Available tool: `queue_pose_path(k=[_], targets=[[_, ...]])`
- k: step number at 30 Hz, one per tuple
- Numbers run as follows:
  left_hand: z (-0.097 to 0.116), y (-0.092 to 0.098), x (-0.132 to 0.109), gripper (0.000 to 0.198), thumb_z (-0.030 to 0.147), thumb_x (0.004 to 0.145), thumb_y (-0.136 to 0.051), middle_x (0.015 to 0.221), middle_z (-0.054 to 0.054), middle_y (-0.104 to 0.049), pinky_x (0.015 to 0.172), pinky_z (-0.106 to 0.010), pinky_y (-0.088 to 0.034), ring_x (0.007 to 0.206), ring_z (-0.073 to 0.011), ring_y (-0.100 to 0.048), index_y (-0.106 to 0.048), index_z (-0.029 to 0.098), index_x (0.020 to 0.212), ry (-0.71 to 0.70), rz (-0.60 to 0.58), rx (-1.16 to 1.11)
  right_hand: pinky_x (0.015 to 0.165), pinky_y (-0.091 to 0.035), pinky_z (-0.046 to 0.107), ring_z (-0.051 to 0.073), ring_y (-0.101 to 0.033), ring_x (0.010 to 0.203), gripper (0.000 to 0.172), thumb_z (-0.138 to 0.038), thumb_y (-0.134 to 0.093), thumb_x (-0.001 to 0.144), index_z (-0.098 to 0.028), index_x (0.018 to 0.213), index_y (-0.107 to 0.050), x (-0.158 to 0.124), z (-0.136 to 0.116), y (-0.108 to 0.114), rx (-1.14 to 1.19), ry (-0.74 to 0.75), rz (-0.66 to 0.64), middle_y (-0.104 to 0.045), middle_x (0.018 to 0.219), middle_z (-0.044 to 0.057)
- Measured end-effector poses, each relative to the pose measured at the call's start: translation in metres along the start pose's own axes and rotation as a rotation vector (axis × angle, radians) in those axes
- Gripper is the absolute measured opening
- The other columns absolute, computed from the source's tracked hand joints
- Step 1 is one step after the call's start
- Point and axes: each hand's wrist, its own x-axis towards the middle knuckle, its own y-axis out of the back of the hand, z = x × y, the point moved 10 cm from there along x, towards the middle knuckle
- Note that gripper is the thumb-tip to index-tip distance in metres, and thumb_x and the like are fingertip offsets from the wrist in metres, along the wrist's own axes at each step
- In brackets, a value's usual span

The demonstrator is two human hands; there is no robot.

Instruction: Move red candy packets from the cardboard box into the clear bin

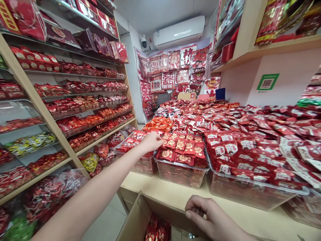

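Note:
Stretched forward, my left hand [152, 142] is above the left edge of a clear bin of red packets [180, 145]. Its fingers are pressed together, and whatever they hold, if anything, is hidden. My right hand [204, 214] hovers over the right side of an open cardboard box [132, 219], its fingers curled; I cannot make out anything between them. Several red packets [157, 231] lie at the bottom of the box, below the counter's front edge. Another clear bin of red packets [130, 142] stands left of my left hand.
Larger bins of red and white packets [250, 160] fill the counter [140, 180] to the right. Tall shelves [72, 154] of packaged goods line the left side. A cabinet [248, 50] overhangs at the upper right. Bagged goods [55, 194] sit at the lower left.

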Motion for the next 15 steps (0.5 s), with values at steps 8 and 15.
queue_pose_path(k=[8,15], targets=[[0.017,-0.012,0.006,0.027,0.045,0.065,-0.049,0.078,-0.002,-0.065,0.063,-0.028,-0.038,0.074,-0.0207,-0.056,-0.067,0.026,0.074,-0.066,0.056,0.169,0.051,-0.034,0.019,0.009,-0.043,0.056,0.013,-0.024,-0.044,0.075,-0.015,0.072,-0.053,0.000,-0.003,0.001,0.021,0.013,-0.001,-0.052,0.061,-0.001],[0.044,0.009,-0.021,0.027,0.042,0.069,-0.049,0.070,-0.003,-0.061,0.058,-0.027,-0.035,0.066,-0.0180,-0.053,-0.063,0.021,0.078,-0.112,0.133,0.156,0.053,-0.037,0.018,0.009,-0.048,0.058,0.014,-0.023,-0.043,0.076,-0.016,0.075,-0.055,-0.002,-0.007,0.005,-0.045,0.049,0.012,-0.057,0.064,0.000]])
